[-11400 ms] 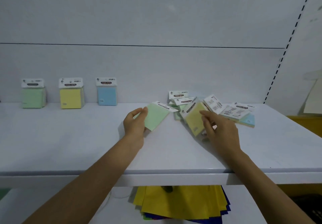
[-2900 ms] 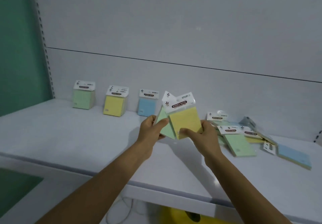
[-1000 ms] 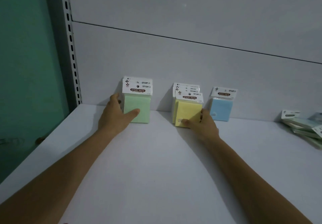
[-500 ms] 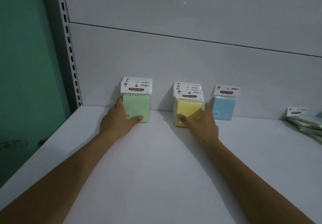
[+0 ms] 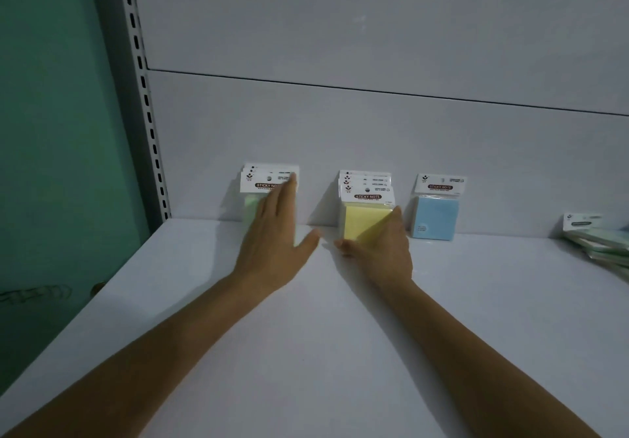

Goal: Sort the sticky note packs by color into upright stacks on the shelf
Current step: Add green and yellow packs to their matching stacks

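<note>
On yellow pack (image 5: pixel 361 222) — "STICKY NOTE"; blue pack (image 5: pixel 436 217) reads likewise.

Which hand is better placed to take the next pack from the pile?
Right hand, probably: it holds the yellow stack, nearer the loose pile; the left hand presses the green stack, farther away.
</note>
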Demonstrator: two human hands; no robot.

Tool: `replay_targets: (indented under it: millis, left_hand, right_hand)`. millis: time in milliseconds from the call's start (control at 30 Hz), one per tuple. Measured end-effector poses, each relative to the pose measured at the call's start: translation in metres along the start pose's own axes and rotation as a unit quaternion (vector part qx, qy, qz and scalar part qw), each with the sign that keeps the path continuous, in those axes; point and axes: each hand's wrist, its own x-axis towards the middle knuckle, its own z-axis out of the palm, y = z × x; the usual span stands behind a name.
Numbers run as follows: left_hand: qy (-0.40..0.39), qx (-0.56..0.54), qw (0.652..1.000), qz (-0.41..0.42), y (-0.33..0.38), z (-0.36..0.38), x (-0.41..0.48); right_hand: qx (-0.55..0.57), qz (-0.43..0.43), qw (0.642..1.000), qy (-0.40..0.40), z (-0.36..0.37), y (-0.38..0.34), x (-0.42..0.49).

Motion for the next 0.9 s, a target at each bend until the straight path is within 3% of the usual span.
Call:
replay_targets:
  millis: [100,200,333,500,900]
  left_hand:
    - [-0.142,-0.023,0.990,0.003,0.024,0.021,0.002]
    - [-0.202,0.011,0.978,-0.040,0.043,0.044,0.012]
    - [-0.202,0.033,0.972,-0.113,0.048,0.070,0.014]
    - [-0.193,0.059,0.976,-0.084,0.037,0.079,0.013]
    - [-0.213,0.039,0.972,-0.097,0.038,0.078,0.015]
  right_hand:
    - [0.012,-0.004,1.000,-0.012,0.000,0.002,0.003]
    - [0.026,0.006,0.999,-0.045,-0.007,0.008,0.012]
    - [0.007,0.012,0.997,-0.081,-0.019,0.024,0.021]
    - [-0.059,-0.029,0.993,-0.095,-0.012,0.031,0.022]
    - [-0.077,-0.035,0.994,-0.073,-0.009,0.036,0.026]
